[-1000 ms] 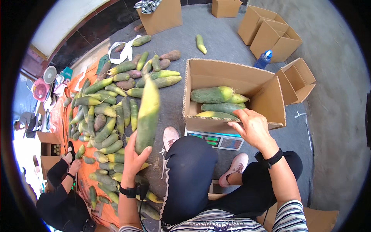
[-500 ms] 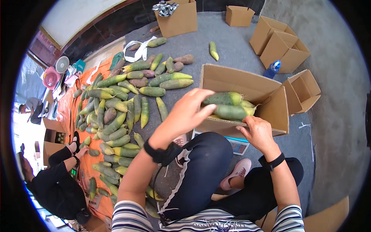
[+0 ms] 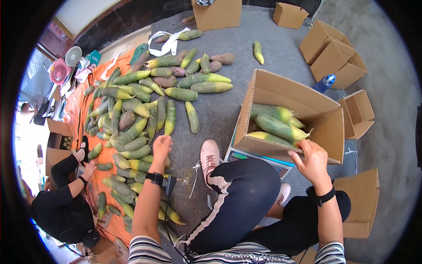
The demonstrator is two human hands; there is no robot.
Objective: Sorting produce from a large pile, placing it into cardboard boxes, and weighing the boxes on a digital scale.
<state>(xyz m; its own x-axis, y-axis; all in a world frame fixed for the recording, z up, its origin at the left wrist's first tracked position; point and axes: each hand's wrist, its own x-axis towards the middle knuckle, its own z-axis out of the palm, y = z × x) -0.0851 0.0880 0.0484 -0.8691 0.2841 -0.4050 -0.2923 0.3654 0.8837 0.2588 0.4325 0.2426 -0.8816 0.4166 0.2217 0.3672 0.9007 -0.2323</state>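
Observation:
My left hand (image 3: 162, 147) hovers over a pile of green-yellow radishes (image 3: 135, 142) and some purplish roots (image 3: 165, 82), its fingers loosely curled and holding nothing that I can see. My right hand (image 3: 313, 156) has its fingers hooked over the near rim of an open cardboard box (image 3: 329, 132), by the tip of a large radish (image 3: 277, 127) lying among others inside. The box sits on a scale (image 3: 246, 157) with a green display, right of my raised knee.
Empty-looking cartons (image 3: 321, 42) stand along the right and back, near a blue bottle (image 3: 324, 84) and white bag (image 3: 173, 39). An orange tarp (image 3: 70, 115) lies left, where a co-worker in black (image 3: 61, 207) works beside a pink basin (image 3: 57, 75) and fan.
The radish from my left hand now lies in the box. That hand has pulled back leftward to the pile, while my right hand stays at the box's rim.

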